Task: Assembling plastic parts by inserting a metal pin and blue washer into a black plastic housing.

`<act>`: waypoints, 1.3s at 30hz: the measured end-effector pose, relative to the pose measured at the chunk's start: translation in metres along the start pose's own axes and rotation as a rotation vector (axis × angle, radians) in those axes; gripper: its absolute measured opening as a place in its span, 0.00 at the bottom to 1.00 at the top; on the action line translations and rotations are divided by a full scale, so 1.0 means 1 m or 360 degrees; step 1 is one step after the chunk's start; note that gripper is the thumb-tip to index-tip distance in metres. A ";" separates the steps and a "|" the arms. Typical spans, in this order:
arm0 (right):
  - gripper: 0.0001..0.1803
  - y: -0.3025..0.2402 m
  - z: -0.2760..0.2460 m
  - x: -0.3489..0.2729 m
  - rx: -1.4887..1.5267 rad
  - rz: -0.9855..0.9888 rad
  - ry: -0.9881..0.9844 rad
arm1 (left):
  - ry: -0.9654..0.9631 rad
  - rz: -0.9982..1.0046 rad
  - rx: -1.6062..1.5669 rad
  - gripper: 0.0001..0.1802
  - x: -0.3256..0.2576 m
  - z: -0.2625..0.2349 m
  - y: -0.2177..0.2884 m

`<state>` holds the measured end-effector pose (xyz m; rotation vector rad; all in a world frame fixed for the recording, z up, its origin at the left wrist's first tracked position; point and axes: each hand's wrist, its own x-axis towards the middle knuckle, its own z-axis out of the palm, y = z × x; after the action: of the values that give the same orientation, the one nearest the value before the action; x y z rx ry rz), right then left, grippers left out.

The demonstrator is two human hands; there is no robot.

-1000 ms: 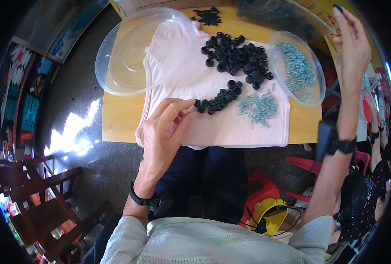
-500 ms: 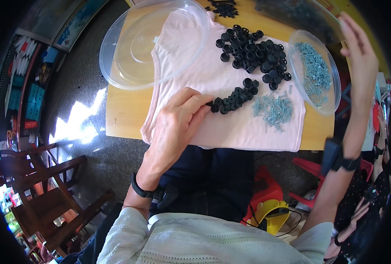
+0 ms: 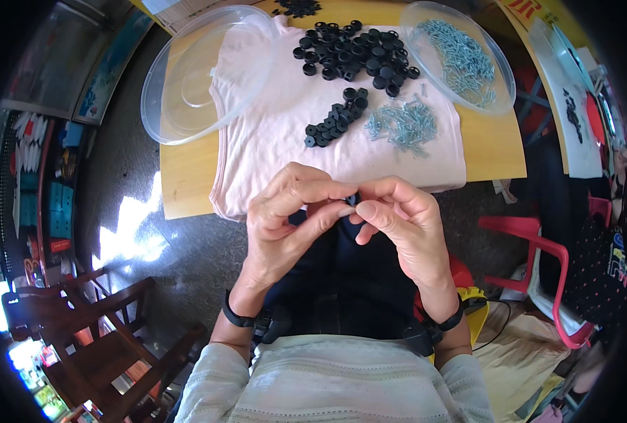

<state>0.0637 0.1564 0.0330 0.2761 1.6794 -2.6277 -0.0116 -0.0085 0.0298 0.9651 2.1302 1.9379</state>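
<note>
My left hand (image 3: 285,218) and my right hand (image 3: 401,222) meet fingertip to fingertip over my lap, just below the table's front edge. Between the fingertips sits a small black ring-shaped part (image 3: 351,200), mostly hidden; which fingers hold what else I cannot tell. On the pink cloth (image 3: 278,141) lies a big heap of black rings (image 3: 352,53), a smaller row of black rings (image 3: 334,123) and a loose pile of silvery screws (image 3: 403,125).
A clear empty plastic bowl (image 3: 200,77) rests at the table's left, and a clear bowl of screws (image 3: 461,56) at the right. The wooden table (image 3: 186,176) ends near my hands. A red plastic chair (image 3: 539,247) stands right, wooden chairs (image 3: 81,331) lower left.
My left hand left the row of black rings and came back toward my lap. My right hand came down from the far right, and both hands now meet around a small part.
</note>
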 end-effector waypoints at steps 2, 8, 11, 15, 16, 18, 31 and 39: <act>0.11 0.002 -0.006 -0.008 0.0133 0.0038 0.0015 | -0.0105 0.0007 0.0012 0.13 -0.002 0.003 0.001; 0.11 0.005 -0.023 -0.018 0.0280 0.0025 0.0145 | -0.0169 0.0016 -0.0019 0.14 0.006 0.022 0.000; 0.11 0.001 -0.033 -0.014 0.0013 -0.0202 0.0355 | -0.0242 -0.0056 0.0316 0.14 0.019 0.025 0.001; 0.11 -0.007 -0.042 -0.007 -0.0229 -0.0381 0.0500 | -0.0261 0.0232 0.0752 0.14 0.037 0.035 -0.012; 0.11 -0.007 -0.044 -0.006 -0.0235 -0.0386 0.0512 | -0.0270 0.0230 0.0756 0.14 0.042 0.037 -0.014; 0.11 -0.008 -0.048 -0.006 -0.0221 -0.0369 0.0532 | -0.0385 0.0380 0.1085 0.15 0.049 0.040 -0.015; 0.13 -0.018 -0.061 -0.005 0.0120 -0.0157 0.0417 | -0.0566 0.0549 0.1397 0.06 0.068 0.039 -0.008; 0.14 -0.016 -0.053 -0.007 0.0321 0.0005 0.0298 | -0.0308 -0.0210 -0.0125 0.05 0.042 0.036 -0.003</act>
<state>0.0762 0.2109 0.0270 0.5433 1.4539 -2.8510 -0.0289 0.0444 0.0342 0.9309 1.9451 1.7742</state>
